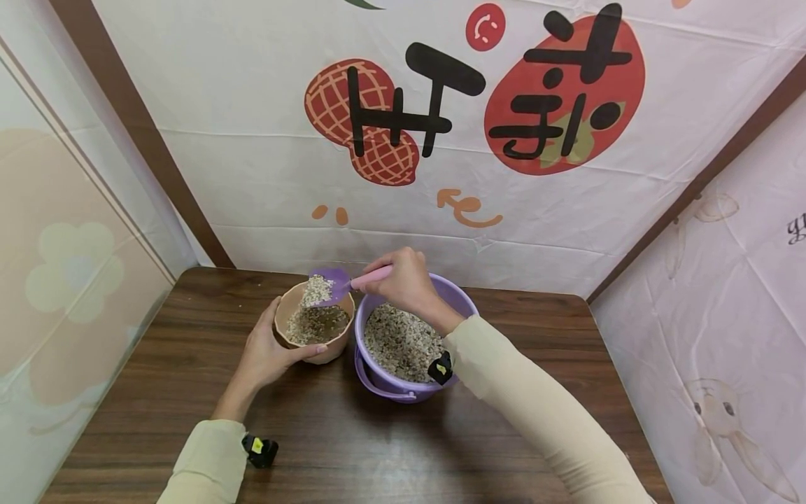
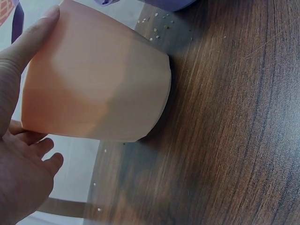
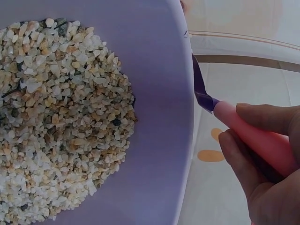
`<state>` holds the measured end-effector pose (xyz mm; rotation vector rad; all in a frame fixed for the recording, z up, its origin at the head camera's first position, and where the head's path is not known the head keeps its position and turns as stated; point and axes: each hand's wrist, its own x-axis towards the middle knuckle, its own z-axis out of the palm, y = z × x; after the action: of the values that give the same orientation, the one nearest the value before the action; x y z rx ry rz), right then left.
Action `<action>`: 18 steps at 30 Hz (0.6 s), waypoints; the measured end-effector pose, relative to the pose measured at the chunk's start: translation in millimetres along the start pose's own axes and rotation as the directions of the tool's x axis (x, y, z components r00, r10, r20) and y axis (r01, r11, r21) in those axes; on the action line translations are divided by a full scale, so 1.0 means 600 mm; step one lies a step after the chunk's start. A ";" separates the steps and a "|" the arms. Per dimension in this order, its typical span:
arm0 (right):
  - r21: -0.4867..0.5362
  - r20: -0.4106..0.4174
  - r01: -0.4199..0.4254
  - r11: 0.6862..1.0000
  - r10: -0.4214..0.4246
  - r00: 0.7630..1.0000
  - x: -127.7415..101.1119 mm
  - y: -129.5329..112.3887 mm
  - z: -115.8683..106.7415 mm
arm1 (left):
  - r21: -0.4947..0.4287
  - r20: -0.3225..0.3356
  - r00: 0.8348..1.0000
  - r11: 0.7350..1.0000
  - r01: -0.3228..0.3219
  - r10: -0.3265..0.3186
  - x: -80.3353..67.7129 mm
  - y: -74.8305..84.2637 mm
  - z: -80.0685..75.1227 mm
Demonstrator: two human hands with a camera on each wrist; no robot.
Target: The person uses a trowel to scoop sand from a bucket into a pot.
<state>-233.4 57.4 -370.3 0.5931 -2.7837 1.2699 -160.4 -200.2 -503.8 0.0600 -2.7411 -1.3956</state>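
My right hand (image 1: 406,281) grips the pink handle of a small shovel (image 1: 332,287) with a purple blade. Pale gravel (image 1: 318,290) lies on the blade, which is tilted over a peach-coloured flower pot (image 1: 335,347). Gravel spills from the blade's edge toward the gravel inside the pot. My left hand (image 1: 269,348) holds the pot, thumb across the near side and fingers round the left side; the pot leans a little in the left wrist view. Beneath my right forearm stands a purple bucket (image 1: 363,334) holding much more gravel (image 3: 61,122).
The bucket's handle (image 1: 384,392) hangs down at its front. Several loose stones (image 2: 157,32) lie on the dark wooden table (image 1: 327,448) around the pot. A printed cloth wall (image 1: 252,175) rises right behind the table, with further cloth walls on both sides.
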 end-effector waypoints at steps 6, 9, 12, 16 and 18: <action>-0.029 -0.005 0.006 1.000 -0.006 1.000 0.004 -0.002 -0.001 | -0.001 -0.001 1.000 1.000 0.006 -0.006 0.000 0.001 0.000; -0.045 -0.011 0.009 0.999 -0.010 1.000 0.005 -0.004 -0.001 | 0.001 -0.001 1.000 1.000 0.007 -0.007 -0.001 0.001 0.001; -0.060 -0.012 0.018 0.998 -0.018 1.000 0.005 -0.003 0.000 | 0.000 0.000 1.000 1.000 0.006 -0.006 -0.001 0.001 0.001; -0.060 0.007 0.030 0.998 -0.030 1.000 0.005 -0.001 0.000 | -0.004 -0.004 1.000 1.000 0.003 -0.003 0.000 0.001 0.001; -0.055 0.020 0.037 0.998 -0.036 0.999 0.004 -0.001 0.000 | -0.005 -0.003 1.000 1.000 0.001 -0.001 0.000 0.002 0.001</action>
<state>-235.5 56.1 -369.5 0.6525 -2.8000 1.1823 -160.6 -198.9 -503.5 0.0632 -2.7355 -1.4023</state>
